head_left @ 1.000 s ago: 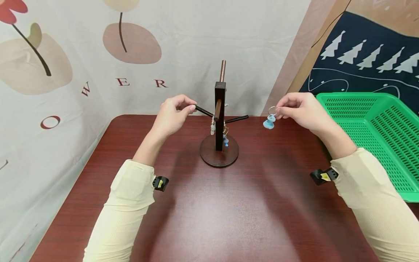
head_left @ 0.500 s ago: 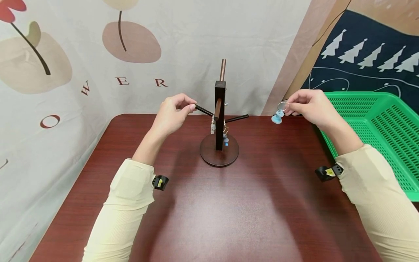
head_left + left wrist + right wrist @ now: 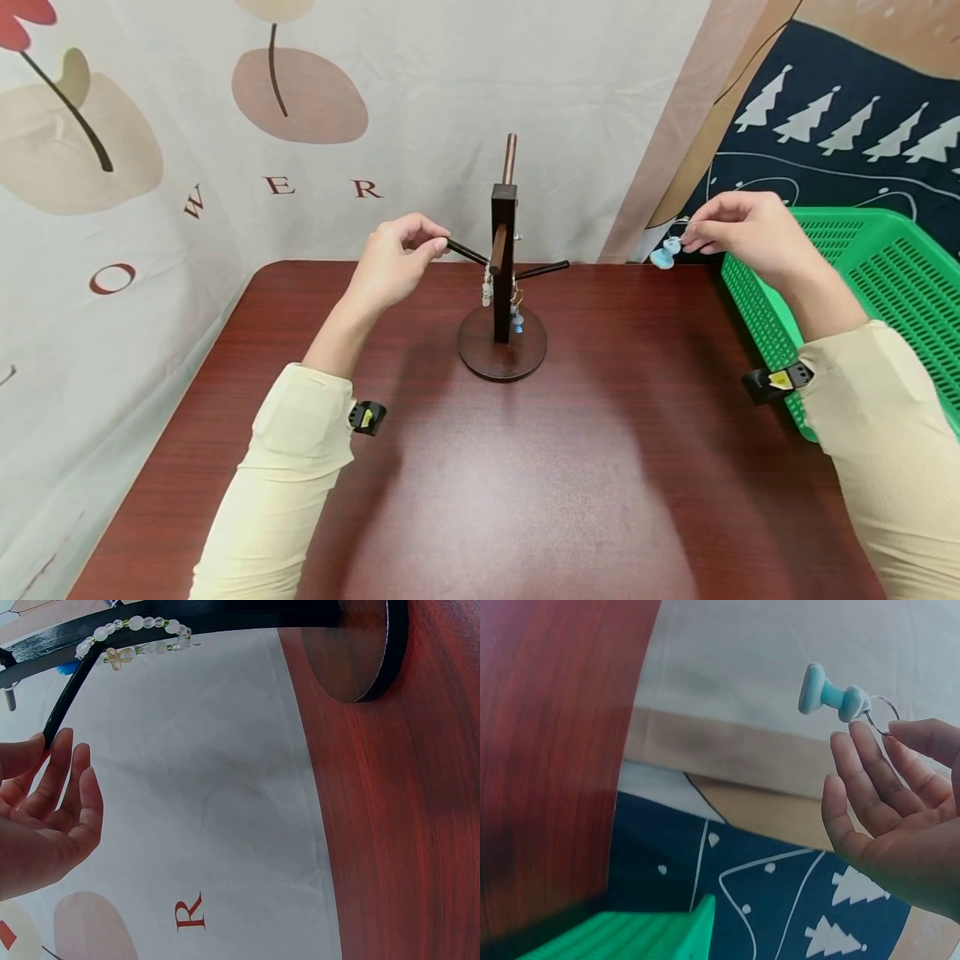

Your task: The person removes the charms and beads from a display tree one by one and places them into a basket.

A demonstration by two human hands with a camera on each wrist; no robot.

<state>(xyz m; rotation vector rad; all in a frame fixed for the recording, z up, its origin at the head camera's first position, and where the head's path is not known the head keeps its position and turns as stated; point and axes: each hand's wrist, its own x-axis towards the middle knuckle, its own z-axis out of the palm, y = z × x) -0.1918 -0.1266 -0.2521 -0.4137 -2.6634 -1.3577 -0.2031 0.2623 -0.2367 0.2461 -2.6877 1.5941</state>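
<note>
Head view, left to right: the left hand point(image 3: 393, 265) pinches the tip of the left peg point(image 3: 467, 252) of the wooden stand point(image 3: 502, 275), thumb and fingers curled round it. The stand sits on its round base near the middle of the table point(image 3: 480, 467). The left wrist view shows the same fingertips point(image 3: 60, 761) at the end of the dark peg and a beaded strand point(image 3: 139, 626) hanging from another arm of the stand.

Two or three small items hang on the stand close to the post: a pale beaded piece point(image 3: 487, 292) and a blue charm point(image 3: 517, 320). The right peg point(image 3: 542, 271) carries nothing.

The right hand point(image 3: 738, 229) pinches the metal ring of a light-blue keychain point(image 3: 664, 254), held in the air, well apart from the stand and just beside the near-left corner of the green basket point(image 3: 862, 275). The right wrist view confirms the grip: the fingertips point(image 3: 870, 761) close on the ring and the blue charm point(image 3: 826, 693) projects beyond them.

Progress judgement: one keychain is off the stand and almost at the basket but not yet over or inside it. No item is visible in the basket's shown part. The pieces on the stand remain.
</note>
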